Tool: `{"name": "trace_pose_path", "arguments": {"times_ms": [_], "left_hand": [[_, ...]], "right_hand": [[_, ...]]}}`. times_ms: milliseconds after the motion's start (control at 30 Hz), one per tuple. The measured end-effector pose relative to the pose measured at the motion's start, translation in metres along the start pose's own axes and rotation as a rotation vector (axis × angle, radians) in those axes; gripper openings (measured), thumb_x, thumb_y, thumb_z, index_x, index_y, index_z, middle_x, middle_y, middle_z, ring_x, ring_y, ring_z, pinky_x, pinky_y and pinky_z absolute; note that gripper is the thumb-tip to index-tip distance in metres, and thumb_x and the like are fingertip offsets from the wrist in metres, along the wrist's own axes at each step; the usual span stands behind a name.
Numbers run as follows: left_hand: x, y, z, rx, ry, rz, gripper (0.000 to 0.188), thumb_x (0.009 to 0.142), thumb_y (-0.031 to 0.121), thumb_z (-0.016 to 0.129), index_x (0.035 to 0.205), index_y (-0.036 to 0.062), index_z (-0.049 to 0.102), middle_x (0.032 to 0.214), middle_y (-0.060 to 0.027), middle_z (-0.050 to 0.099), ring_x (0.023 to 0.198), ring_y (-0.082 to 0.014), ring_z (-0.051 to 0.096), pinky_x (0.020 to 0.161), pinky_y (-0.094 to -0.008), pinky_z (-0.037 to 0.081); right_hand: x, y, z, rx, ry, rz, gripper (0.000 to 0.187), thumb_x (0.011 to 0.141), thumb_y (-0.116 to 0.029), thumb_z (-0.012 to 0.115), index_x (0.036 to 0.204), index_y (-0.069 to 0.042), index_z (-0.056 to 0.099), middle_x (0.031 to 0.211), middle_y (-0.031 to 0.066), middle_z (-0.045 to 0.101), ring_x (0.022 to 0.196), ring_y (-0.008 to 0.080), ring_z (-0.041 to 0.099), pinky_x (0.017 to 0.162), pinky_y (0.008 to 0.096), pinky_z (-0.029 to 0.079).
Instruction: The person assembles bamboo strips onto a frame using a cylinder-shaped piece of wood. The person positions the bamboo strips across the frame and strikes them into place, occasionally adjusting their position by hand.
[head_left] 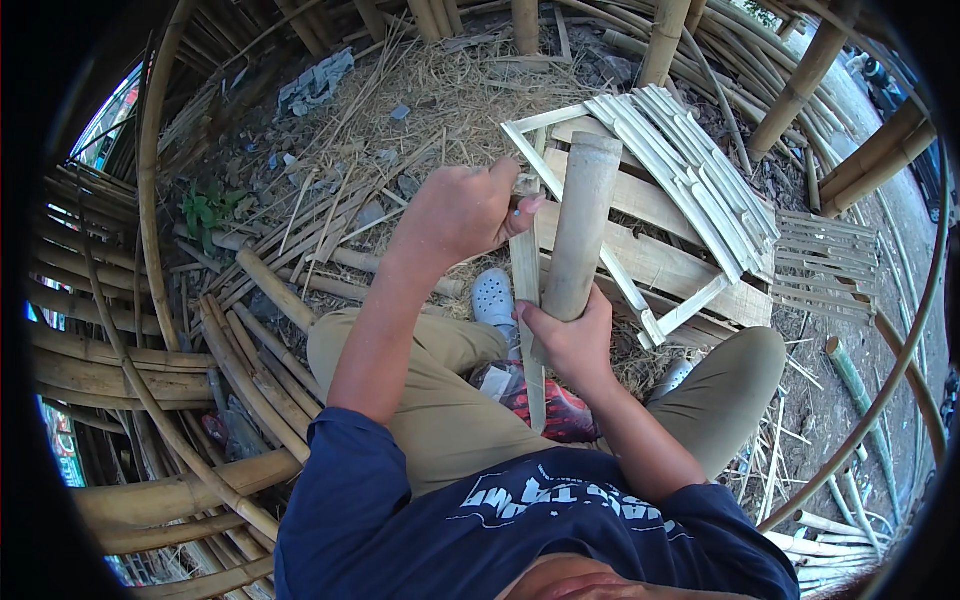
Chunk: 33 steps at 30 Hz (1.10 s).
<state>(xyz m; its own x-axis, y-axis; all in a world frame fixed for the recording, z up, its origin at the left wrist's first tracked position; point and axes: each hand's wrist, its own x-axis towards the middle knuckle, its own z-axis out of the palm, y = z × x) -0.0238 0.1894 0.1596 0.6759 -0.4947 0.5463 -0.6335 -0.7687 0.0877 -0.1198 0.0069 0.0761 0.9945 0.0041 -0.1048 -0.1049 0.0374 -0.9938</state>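
My left hand (462, 218) is closed at the upper end of a long, flat bamboo strip (527, 275), with the fingers curled in and the thumb stretched along it. The strip runs down toward my lap. My right hand (580, 345) is wrapped round the lower part of a thick bamboo tube (585, 205), which stands tilted beside the strip. The right thumb lies close to the strip; whether it presses on it, I cannot tell. Just beyond the tube is a panel of pale bamboo slats (690, 190), lying on wooden boards (650, 258).
Bamboo poles (265, 285) lie stacked at the left, near my knee. A red and black patterned item (560, 405) sits between my legs. Straw and shavings (440, 110) cover the ground ahead. A second slatted piece (825, 265) lies at the right, near upright bamboo posts (800, 95).
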Motion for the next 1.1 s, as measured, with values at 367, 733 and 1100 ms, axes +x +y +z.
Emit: {"name": "trace_pose_path", "arguments": {"times_ms": [367, 733, 1100], "left_hand": [[-0.007, 0.044, 0.036, -0.598, 0.404, -0.316, 0.050, 0.091, 0.034, 0.078, 0.120, -0.0047, 0.064, 0.071, -0.0120, 0.068, 0.062, -0.0159, 0.070, 0.055, -0.0298, 0.054], [-0.014, 0.050, 0.041, -0.165, 0.466, -0.192, 0.051, 0.097, 0.021, 0.070, 0.132, -0.0130, 0.056, 0.075, -0.0178, 0.069, 0.059, -0.0236, 0.070, 0.054, -0.0354, 0.055], [-0.014, 0.040, 0.038, -0.280, 0.224, -0.296, 0.038, 0.101, 0.014, 0.056, 0.134, -0.0052, 0.059, 0.068, -0.0128, 0.058, 0.055, -0.0187, 0.057, 0.056, -0.0347, 0.048]], "right_hand": [[-0.002, -0.008, -0.002, -0.010, 0.014, -0.078, 0.045, 0.075, -0.012, 0.088, 0.109, 0.003, 0.061, 0.097, 0.0107, 0.072, 0.086, 0.0157, 0.069, 0.078, 0.0325, 0.055], [-0.006, -0.001, -0.005, -0.017, 0.087, -0.114, 0.048, 0.076, -0.013, 0.085, 0.114, 0.005, 0.061, 0.098, 0.0149, 0.072, 0.092, 0.0182, 0.069, 0.084, 0.0347, 0.054], [0.009, 0.013, -0.013, 0.135, 0.030, 0.067, 0.039, 0.079, -0.011, 0.085, 0.105, 0.003, 0.059, 0.091, 0.0096, 0.071, 0.081, 0.0153, 0.069, 0.074, 0.0322, 0.057]]}}
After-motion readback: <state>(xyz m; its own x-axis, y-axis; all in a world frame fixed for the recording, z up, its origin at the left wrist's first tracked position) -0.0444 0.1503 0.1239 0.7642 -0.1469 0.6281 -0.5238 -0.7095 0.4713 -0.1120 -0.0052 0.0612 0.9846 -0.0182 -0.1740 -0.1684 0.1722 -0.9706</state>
